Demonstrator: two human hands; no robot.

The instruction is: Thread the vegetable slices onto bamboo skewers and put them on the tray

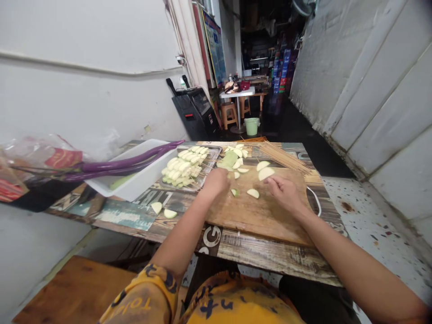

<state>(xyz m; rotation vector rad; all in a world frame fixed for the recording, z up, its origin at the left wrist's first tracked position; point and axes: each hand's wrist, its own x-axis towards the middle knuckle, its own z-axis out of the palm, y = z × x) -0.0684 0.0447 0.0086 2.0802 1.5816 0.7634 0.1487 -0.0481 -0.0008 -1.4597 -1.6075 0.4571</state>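
At the right of the cutting board (256,220), my right hand (283,191) pinches a pale half-moon vegetable slice (266,173) with a thin green rind. A second slice (263,165) sits just behind it, and a thin skewer tip seems to stick out beyond. My left hand (218,181), closed with its fingertips mostly hidden, is over the board's left edge by a pile of slices (230,159). Loose slices (253,193) lie on the board between my hands. Left of my left hand, a metal tray (216,155) bears stacked skewers of slices (184,165).
Bare bamboo skewers (285,155) lie behind the board. Long purple eggplants (128,164) rest across a white bin (135,184) at left, beside a plastic bag (43,155). Two slices (170,213) lie on the table. Farther back stand a small table (248,92) and a green bucket (251,127).
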